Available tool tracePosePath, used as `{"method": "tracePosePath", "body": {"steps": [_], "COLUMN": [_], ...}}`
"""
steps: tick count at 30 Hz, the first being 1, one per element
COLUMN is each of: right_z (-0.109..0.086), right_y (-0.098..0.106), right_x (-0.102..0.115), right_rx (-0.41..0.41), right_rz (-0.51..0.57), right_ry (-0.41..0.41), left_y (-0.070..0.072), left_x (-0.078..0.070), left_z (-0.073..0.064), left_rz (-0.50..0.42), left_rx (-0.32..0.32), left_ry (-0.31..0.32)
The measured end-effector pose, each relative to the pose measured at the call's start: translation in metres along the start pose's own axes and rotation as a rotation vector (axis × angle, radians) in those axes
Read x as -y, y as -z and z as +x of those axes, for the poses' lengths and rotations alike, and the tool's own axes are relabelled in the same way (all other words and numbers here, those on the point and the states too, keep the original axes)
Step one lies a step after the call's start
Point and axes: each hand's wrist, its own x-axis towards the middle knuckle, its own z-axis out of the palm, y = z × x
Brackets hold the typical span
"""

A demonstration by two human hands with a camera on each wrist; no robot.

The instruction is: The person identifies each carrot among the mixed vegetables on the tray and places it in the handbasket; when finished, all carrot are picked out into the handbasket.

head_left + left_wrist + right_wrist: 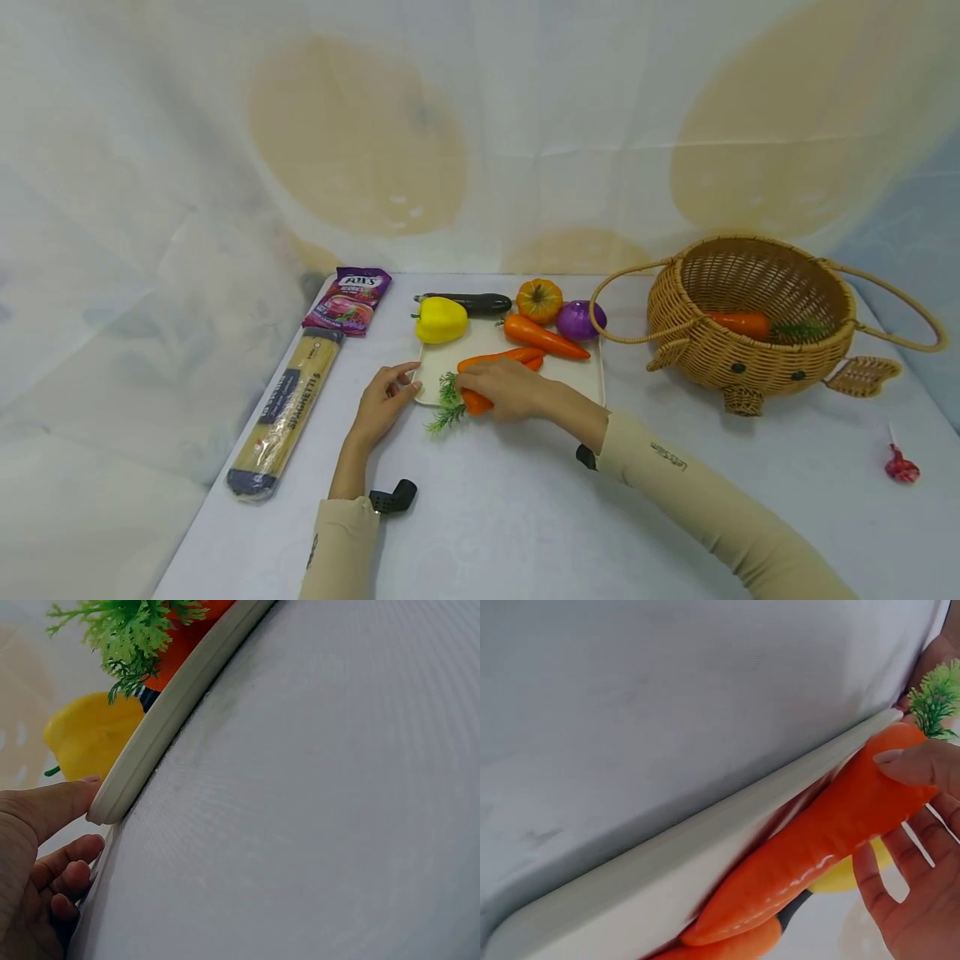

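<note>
My right hand [504, 390] grips an orange carrot [817, 825] close to its leafy green top [447, 406], thumb on one side and fingers on the other. That carrot lies along the front of a cream tray [435, 367]. Beneath its tip, in the right wrist view, is another carrot [739, 946]. At the tray's left front corner, my left hand [381, 407] holds the rim with thumb and bent fingers. Further back on the tray are a yellow bell pepper [441, 321], a third carrot [546, 337], an eggplant [483, 303], a small pumpkin [539, 300] and a purple onion [577, 321].
A wicker basket [690, 354] with looped handles stands to the right, a carrot [742, 324] inside. Left of the tray lie a spaghetti pack [288, 408] and a purple candy bag [348, 302]. A wrapped lollipop [902, 465] is near the right edge.
</note>
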Motion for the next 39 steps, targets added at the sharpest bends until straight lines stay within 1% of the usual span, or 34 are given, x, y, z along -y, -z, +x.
{"method": "tracePosePath", "body": {"steps": [7, 12, 15, 21, 27, 30, 35, 37, 39], "right_z": [-0.008, -0.014, -0.019, -0.032, -0.044, -0.048, -0.050, -0.052, -0.054], "right_y": [-0.002, -0.001, -0.001, -0.004, -0.009, -0.012, -0.013, -0.013, -0.012], "right_x": [-0.006, -0.008, -0.008, -0.012, -0.017, -0.021, -0.025, -0.026, -0.026], "right_rx": [-0.029, -0.034, -0.058, -0.123, -0.174, -0.172, -0.155, -0.164, -0.180], "right_rz": [0.015, -0.010, -0.027, -0.112, -0.111, -0.091, -0.027, -0.008, 0.019], "right_ry": [0.006, 0.016, 0.040, 0.129, 0.184, 0.173, 0.124, 0.110, 0.072], "left_y": [0.000, 0.000, 0.000, 0.000, 0.000, -0.001, 0.000, 0.000, 0.000], "left_x": [0.001, 0.002, 0.002, 0.001, 0.001, 0.001, 0.002, 0.002, 0.002], "left_z": [0.001, 0.001, 0.001, 0.001, 0.000, 0.000, 0.000, -0.001, -0.001], "left_rz": [0.002, 0.009, 0.004, -0.007, -0.003, -0.002, -0.009, -0.011, -0.007], "left_rx": [-0.001, -0.001, -0.004, -0.005, -0.007, -0.010, -0.009, -0.008, -0.010], "left_ry": [-0.001, -0.008, -0.006, -0.005, -0.010, -0.012, -0.009, -0.012, -0.016]}}
